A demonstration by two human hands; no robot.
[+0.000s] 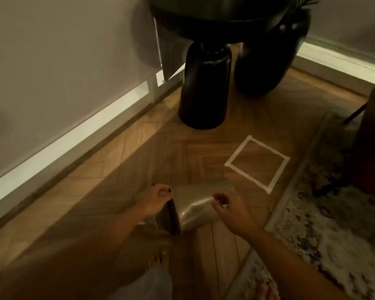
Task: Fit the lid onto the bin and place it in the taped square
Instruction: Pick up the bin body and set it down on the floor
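Herringbone wood floor (139, 161) covers the visible ground. A grey wall (63, 61) with a white skirting board (74, 135) runs along the left side. A black pedestal table base (204, 87) stands upright on the floor near the wall. Just beside it, to the right, stands a round black plant pot (266, 61). A patterned rug (333, 224) lies along the right edge. Image is dim and slightly blurred.

White taped square (257, 162) on brown herringbone floor (121, 167)
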